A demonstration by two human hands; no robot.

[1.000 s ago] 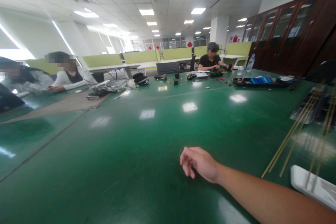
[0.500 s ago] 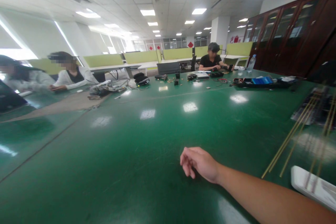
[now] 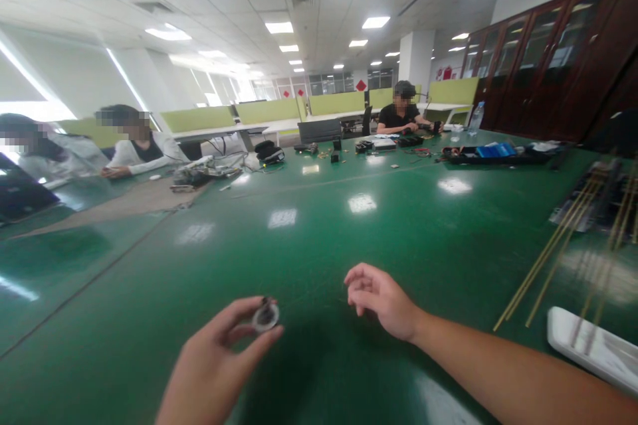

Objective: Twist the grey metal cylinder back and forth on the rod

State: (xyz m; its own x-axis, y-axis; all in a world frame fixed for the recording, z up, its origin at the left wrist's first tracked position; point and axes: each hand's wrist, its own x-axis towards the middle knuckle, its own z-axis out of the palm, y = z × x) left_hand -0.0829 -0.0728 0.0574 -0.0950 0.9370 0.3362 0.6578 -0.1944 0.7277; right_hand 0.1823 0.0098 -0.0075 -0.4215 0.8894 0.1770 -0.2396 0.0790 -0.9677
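My left hand [image 3: 216, 358] is raised over the green table [image 3: 279, 259] at the lower middle, pinching a small silvery ring [image 3: 265, 317] with a dark bit on top between thumb and fingertips. A short way to its right, my right hand [image 3: 381, 299] hovers just above the table with the fingers loosely curled and slightly apart, holding nothing. The ring sits roughly a hand's width left of my right fingertips.
Several thin brass rods [image 3: 553, 255] lie slanted at the right, over a white flat device [image 3: 593, 348]. A black tray [image 3: 491, 156] and small parts sit far back. A person in black [image 3: 401, 116] sits across; two people [image 3: 134, 146] sit at the left.
My left hand has come up into view from below with the small ring pinched in it. My right hand lifted slightly and its fingers opened a little.
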